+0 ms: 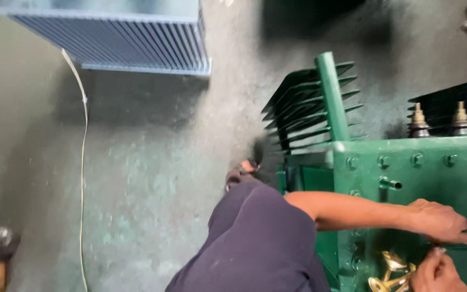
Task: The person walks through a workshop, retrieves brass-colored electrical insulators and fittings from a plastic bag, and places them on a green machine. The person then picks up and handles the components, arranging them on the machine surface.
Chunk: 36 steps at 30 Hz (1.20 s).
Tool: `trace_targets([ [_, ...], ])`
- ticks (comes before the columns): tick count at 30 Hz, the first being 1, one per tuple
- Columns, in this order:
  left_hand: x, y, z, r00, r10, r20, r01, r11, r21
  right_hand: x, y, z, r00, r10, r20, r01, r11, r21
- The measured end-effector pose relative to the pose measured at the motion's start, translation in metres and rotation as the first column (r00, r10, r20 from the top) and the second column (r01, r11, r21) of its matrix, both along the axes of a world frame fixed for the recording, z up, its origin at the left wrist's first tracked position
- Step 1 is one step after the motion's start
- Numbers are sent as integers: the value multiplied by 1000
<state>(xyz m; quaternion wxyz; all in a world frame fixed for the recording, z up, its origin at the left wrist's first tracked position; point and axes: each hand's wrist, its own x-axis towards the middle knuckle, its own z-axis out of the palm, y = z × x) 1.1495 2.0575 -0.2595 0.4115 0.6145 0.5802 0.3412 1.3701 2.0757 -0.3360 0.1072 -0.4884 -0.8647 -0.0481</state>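
Head view, looking straight down: the person is crouched against a green metal tank (433,167), its bolted top plate filling the right side of the picture. The left hand (441,223) lies flat on that plate, fingers stretched out and pointing right, gripping nothing. Just below it, at the bottom edge, the right hand (436,273) is curled close around a cluster of brass fittings (390,273), touching them; how tight the grip is I cannot tell, the frame cuts it off. A dark trouser knee (260,243) pushes in from the bottom centre. Behind the plate, a green pipe (332,97) rises past a rack of dark cooling fins (298,108). Two brass-tipped terminals (439,121) stand at the tank's far edge. Up left on the stained concrete floor (152,178) sits a blue finned unit (125,38), with a pale cord (84,135) trailing down.
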Motion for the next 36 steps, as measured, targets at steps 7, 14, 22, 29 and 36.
trace_targets([
  [7,3,-1,4,932,26,-361,83,956,281,4,-56,63,999,-23,38,22,1000,9],
  [14,9,-8,27,974,-109,-199,109,994,-11,-35,-98,121,985,-152,80,150,988,32],
  [22,13,-2,15,977,-108,-183,114,993,22,-37,-96,153,995,43,87,-60,977,204],
  [29,8,6,-16,866,156,-476,29,933,359,-8,-105,134,940,-281,-195,290,957,18],
  [36,7,-10,-17,823,154,-547,112,899,422,42,-102,81,358,-662,-659,151,737,-658],
])
